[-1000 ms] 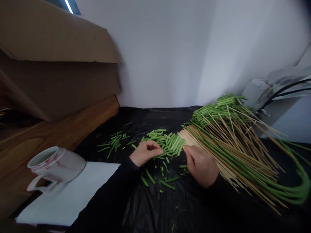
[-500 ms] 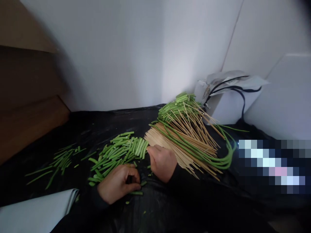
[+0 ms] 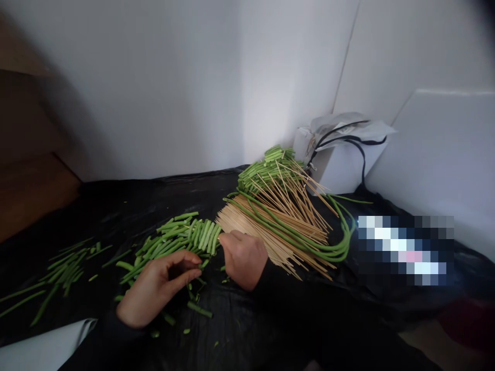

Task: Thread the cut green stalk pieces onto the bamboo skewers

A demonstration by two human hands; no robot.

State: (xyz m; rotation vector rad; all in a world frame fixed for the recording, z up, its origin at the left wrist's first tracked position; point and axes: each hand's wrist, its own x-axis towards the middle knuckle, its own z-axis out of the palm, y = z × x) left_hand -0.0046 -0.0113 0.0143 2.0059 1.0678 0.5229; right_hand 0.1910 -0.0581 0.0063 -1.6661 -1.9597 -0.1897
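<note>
Box [image 3: 342,167] stands beside stacked green stalks [image 3: 259,171], contents hidden.

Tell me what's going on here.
A person's right hand is closed at the end of a neat row of green pieces; what it grips is hidden. The left hand is open by the loose pieces. Sticks lie to the right, with long stems across them and a stacked green pile behind, all on a black sheet.

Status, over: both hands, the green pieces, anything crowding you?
Left hand open, beside loose green pieces. Right hand pinched at right end of lined-up row; exact grip unclear. Sticks and long green stalks lie close beyond right hand.
</note>
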